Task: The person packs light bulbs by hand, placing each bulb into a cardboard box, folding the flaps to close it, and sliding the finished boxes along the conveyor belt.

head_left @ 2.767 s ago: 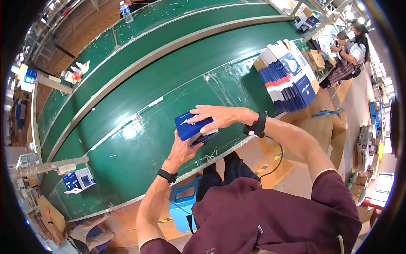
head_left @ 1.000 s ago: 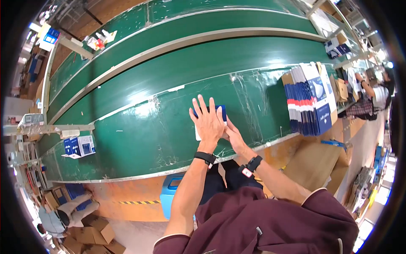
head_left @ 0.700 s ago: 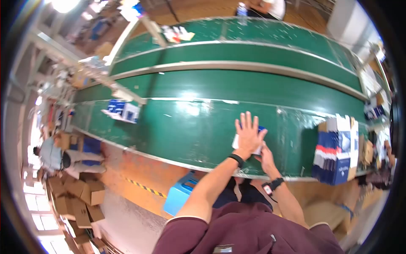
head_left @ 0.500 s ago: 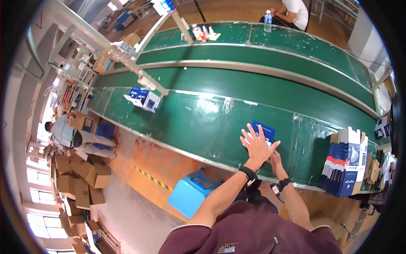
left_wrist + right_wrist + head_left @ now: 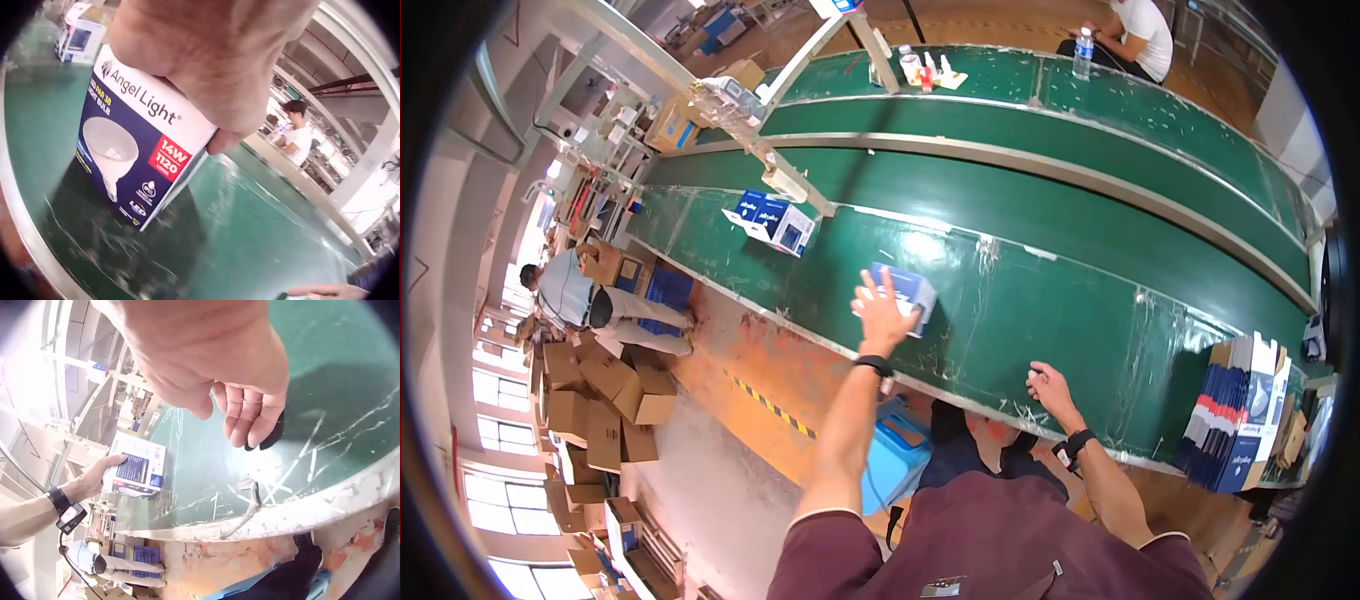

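My left hand (image 5: 880,312) grips the one bulb box (image 5: 908,290) standing on the green tabletop (image 5: 1040,300), fingers curled over its top. To the box's right, my right hand (image 5: 1048,384) rests at the tabletop edge, fingers loosely curled and holding nothing. Two more boxes (image 5: 772,218) sit to its left.

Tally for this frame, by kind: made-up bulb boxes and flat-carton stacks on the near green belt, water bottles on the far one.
Bulb boxes: 3 (one box gripped by the left hand, a pair further left)
Flat-carton stack: 1
Water bottle: 1
Total: 5
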`<action>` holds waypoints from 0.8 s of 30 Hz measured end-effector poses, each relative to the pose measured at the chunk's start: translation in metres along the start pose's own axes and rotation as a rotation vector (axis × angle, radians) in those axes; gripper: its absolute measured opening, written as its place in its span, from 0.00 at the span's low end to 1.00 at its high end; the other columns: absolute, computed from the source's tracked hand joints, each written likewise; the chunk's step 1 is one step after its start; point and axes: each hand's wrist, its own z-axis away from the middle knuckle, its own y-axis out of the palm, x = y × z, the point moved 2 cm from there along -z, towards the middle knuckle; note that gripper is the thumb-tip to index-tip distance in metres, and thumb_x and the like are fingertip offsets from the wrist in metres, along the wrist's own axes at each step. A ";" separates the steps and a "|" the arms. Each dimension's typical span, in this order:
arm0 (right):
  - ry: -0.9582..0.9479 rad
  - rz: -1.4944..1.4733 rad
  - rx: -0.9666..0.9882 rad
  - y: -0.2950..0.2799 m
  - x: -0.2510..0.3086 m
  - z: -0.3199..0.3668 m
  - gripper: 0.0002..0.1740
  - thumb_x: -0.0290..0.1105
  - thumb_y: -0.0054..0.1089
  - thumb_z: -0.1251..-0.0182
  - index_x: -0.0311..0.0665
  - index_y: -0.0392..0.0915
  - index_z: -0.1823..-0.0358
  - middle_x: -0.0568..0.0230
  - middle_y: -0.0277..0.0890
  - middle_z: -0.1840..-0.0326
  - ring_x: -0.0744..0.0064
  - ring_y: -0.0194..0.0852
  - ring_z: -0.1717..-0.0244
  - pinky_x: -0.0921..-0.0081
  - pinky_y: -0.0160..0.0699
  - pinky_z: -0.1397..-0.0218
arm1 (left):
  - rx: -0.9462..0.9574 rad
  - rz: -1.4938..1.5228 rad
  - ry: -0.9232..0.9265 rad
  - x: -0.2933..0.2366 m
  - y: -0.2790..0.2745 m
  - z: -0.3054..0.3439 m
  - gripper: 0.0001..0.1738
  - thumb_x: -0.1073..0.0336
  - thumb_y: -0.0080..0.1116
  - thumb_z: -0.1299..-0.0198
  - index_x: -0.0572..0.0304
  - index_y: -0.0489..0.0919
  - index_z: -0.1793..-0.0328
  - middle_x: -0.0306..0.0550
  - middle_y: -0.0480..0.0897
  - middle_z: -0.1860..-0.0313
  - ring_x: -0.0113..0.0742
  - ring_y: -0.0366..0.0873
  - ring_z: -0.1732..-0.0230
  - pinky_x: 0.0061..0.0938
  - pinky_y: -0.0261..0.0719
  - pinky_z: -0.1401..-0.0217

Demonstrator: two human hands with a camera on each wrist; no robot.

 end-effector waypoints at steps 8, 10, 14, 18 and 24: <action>0.112 -0.043 -0.163 0.025 0.025 -0.034 0.13 0.37 0.58 0.17 0.36 0.79 0.43 0.58 0.85 0.65 0.76 0.80 0.73 0.77 0.80 0.70 | 0.179 0.065 -0.097 0.196 0.021 -0.152 0.78 0.37 0.78 0.45 0.75 0.33 0.11 0.85 0.36 0.12 0.84 0.30 0.11 0.69 0.35 0.12; 0.149 -0.033 -0.245 0.032 0.027 -0.031 0.13 0.37 0.57 0.16 0.36 0.79 0.42 0.60 0.84 0.65 0.76 0.80 0.73 0.78 0.80 0.70 | 0.074 0.067 -0.069 0.227 0.038 -0.175 0.75 0.40 0.75 0.40 0.77 0.32 0.11 0.83 0.35 0.11 0.82 0.28 0.11 0.67 0.32 0.11; 0.157 -0.028 -0.317 0.037 0.028 -0.022 0.14 0.38 0.57 0.16 0.34 0.80 0.44 0.59 0.84 0.64 0.76 0.81 0.71 0.77 0.81 0.68 | 0.022 0.107 -0.118 0.244 0.035 -0.213 0.68 0.45 0.73 0.38 0.80 0.40 0.12 0.77 0.37 0.09 0.69 0.31 0.08 0.56 0.30 0.08; 0.150 -0.327 -0.225 0.042 0.030 -0.005 0.15 0.32 0.62 0.19 0.31 0.79 0.39 0.58 0.86 0.57 0.70 0.87 0.59 0.75 0.88 0.54 | -0.286 0.610 0.129 0.321 0.087 -0.218 0.49 0.69 0.63 0.30 0.67 0.47 0.10 0.61 0.48 0.08 0.54 0.45 0.08 0.50 0.47 0.08; 0.194 0.307 -0.299 0.004 0.081 0.026 0.19 0.39 0.59 0.17 0.33 0.82 0.37 0.62 0.89 0.53 0.73 0.86 0.53 0.69 0.87 0.47 | -0.669 -0.066 0.140 0.351 0.109 -0.268 0.36 0.56 0.58 0.24 0.66 0.65 0.16 0.60 0.70 0.20 0.56 0.70 0.27 0.49 0.72 0.27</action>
